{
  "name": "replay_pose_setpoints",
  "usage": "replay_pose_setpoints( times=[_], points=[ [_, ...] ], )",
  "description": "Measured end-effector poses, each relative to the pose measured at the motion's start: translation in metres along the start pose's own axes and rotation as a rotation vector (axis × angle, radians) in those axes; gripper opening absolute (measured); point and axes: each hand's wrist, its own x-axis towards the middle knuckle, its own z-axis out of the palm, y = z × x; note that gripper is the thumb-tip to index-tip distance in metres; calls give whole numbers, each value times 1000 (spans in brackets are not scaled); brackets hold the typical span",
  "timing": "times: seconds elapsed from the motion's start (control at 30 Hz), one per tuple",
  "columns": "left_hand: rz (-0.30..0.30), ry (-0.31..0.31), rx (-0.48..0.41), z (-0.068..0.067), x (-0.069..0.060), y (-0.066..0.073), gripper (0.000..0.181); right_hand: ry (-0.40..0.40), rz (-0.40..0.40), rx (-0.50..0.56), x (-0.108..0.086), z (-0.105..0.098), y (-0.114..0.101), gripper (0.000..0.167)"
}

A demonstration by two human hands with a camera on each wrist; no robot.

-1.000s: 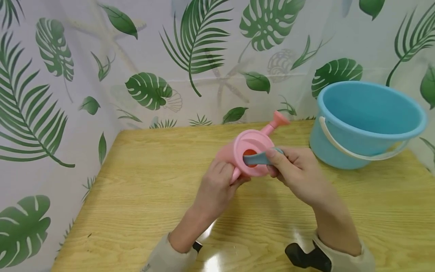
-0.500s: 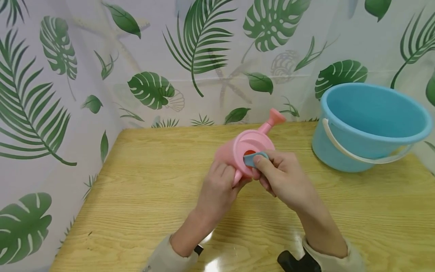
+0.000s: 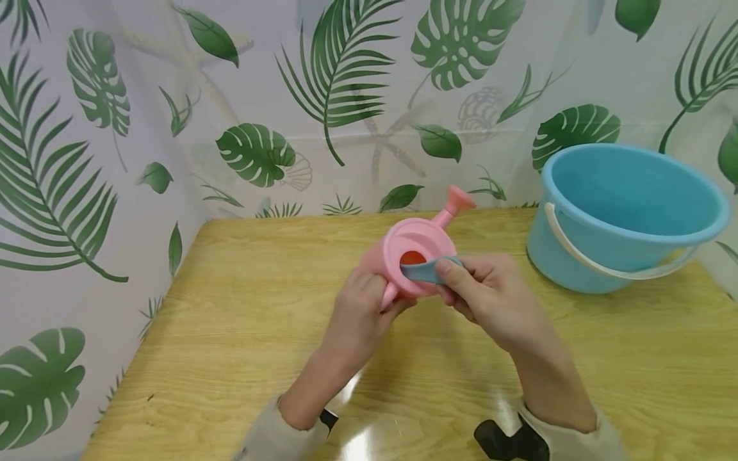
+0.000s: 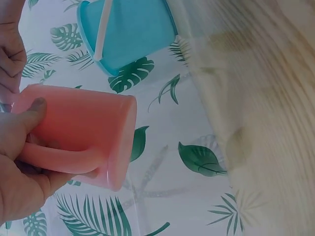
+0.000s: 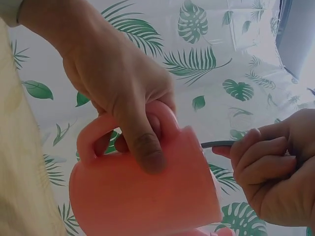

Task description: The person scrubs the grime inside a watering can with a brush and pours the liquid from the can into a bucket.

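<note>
Shifting slightly left over the past half second, a pink can (image 3: 423, 234) is tilting at the centre of the frame, while more of a blue-grey tool (image 3: 423, 271) is now showing outside its round opening (image 3: 412, 257). A person's left hand (image 3: 357, 317) is gripping the can, its fingers curling closely through the handle (image 4: 64, 159), its thumb pressing the pink wall in both wrist views. From the right of the can, the right hand (image 3: 498, 301) is pinching the tool's outer end between thumb and fingers; the inner end is hiding inside the can, where orange is showing. The spout (image 3: 455, 203) is pointing toward the upper right; whether the can is touching the tabletop (image 3: 259, 288), one cannot tell. A blue bucket (image 3: 562, 262) is standing upright on the right of the frame, well apart from the can, its white bail (image 3: 631, 276) hanging across the front. Leaf-print cloth (image 3: 346, 179) is lining the left side and back, and light sleeves (image 3: 282, 432) are entering from the bottom edge.
</note>
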Motion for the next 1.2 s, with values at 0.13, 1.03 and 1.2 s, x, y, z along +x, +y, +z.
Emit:
replay_pose_setpoints(
  times=[0.13,1.03,1.2],
  points=[
    [39,-26,-4,-6,1,2,41,13,-67,-110,-1,3,0,36],
    [177,-136,-169,-5,4,-3,31,86,-155,-103,-6,-4,-8,40],
    [125,-115,-88,-2,2,3,31,236,-18,-59,-7,10,-10,41]
  ],
)
